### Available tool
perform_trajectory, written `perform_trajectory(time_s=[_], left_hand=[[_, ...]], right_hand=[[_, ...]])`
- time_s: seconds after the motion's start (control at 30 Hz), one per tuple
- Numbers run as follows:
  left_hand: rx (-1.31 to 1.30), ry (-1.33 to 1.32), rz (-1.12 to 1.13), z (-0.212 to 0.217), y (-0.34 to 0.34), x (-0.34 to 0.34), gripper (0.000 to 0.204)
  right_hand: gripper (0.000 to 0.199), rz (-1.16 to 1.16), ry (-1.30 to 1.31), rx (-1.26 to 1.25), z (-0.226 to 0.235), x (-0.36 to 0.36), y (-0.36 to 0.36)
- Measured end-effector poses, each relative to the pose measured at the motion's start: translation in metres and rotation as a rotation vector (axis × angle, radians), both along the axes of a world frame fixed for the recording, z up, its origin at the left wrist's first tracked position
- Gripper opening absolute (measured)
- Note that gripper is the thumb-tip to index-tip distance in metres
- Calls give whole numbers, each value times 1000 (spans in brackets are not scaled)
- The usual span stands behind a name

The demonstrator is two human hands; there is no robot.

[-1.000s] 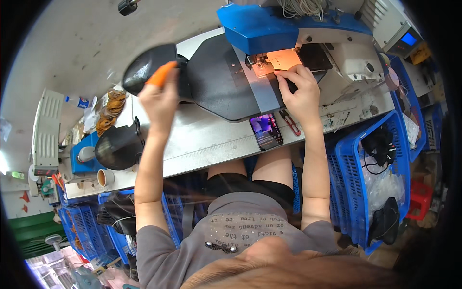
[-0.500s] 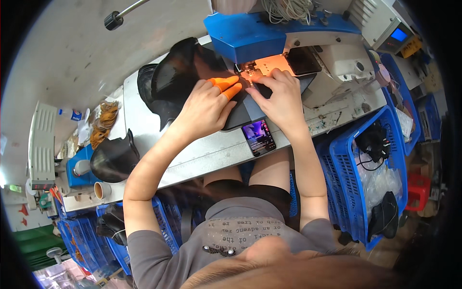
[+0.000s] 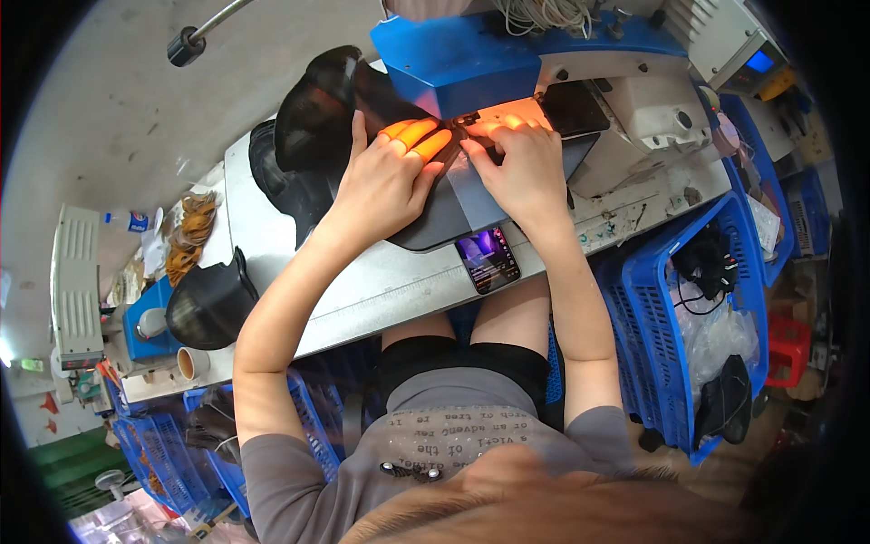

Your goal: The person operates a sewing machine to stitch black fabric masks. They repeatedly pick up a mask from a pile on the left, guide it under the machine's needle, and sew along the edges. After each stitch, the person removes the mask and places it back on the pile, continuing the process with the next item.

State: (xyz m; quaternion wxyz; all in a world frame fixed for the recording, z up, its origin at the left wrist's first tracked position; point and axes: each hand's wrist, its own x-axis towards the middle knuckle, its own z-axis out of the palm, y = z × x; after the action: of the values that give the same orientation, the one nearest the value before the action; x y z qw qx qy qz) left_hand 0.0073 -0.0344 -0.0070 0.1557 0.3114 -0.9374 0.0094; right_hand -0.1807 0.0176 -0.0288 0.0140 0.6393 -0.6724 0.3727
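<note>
This is a sewing workshop, a small factory station. A blue-and-white industrial sewing machine with a lit needle area fills the upper centre on a grey worktable, and blue plastic crates of dark pieces stand at right and lower left on a bare concrete floor.

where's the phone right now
In the head view, the phone lies face up, screen lit, at the near edge of the worktable, just below the right hand and right of the dark material under both hands.
</note>
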Motion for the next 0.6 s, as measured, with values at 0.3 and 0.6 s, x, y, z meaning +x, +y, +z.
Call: perform_trajectory(time_s=[0.3, 0.6], left_hand=[[171, 95, -99, -4, -21, 15, 35], [-154, -144, -150, 13, -24, 16, 33]], right_hand=[[15, 87, -176, -79, -1, -7, 6], [8, 165, -239, -295, -13, -27, 22]])
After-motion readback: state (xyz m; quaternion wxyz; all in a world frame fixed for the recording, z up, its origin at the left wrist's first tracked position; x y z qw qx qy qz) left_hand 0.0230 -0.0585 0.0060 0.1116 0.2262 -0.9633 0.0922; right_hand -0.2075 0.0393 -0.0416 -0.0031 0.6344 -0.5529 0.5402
